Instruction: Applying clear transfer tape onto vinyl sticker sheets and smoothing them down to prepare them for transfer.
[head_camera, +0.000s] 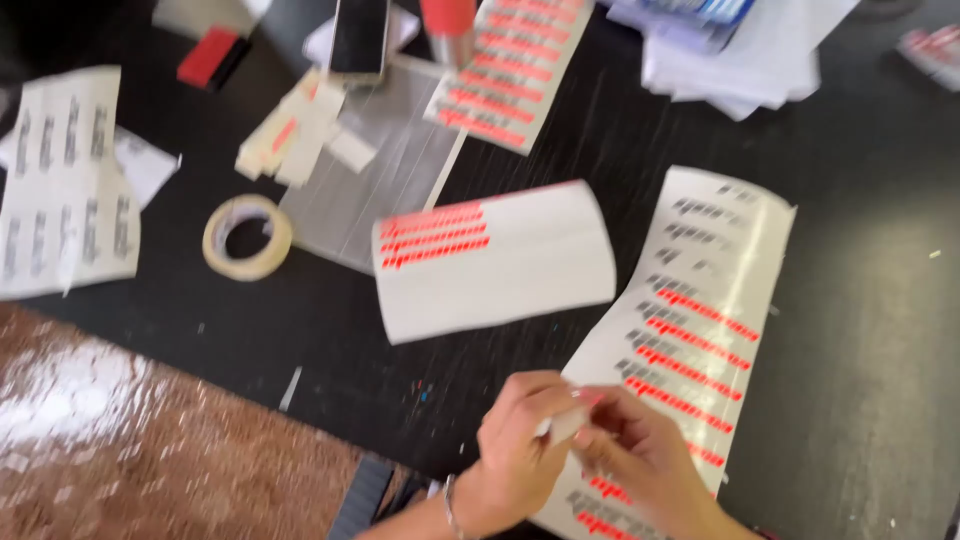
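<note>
A dark tabletop (860, 300) fills the view, strewn with paper, with a reddish speckled floor below its near edge. At the bottom, the left hand (515, 450) and right hand (640, 460) meet, fingertips pinched shut together on a small white scrap (562, 425), apparently a label being peeled. The grip sits over the lower end of a long glossy label sheet (700, 330) with rows of red and grey strips, which runs up and away to the right. Judging by this, peeling is the step in hand; a clean lift would call for a slow, steady pull. Just above the grip lies a curled sheet (500, 260) with red strips at its top left. Further up and left sit a tape roll (247, 237), another grey label sheet (65, 180) and a phone (358, 35). The picture is motion-blurred; print is unreadable, and the forearms are cut off.
</note>
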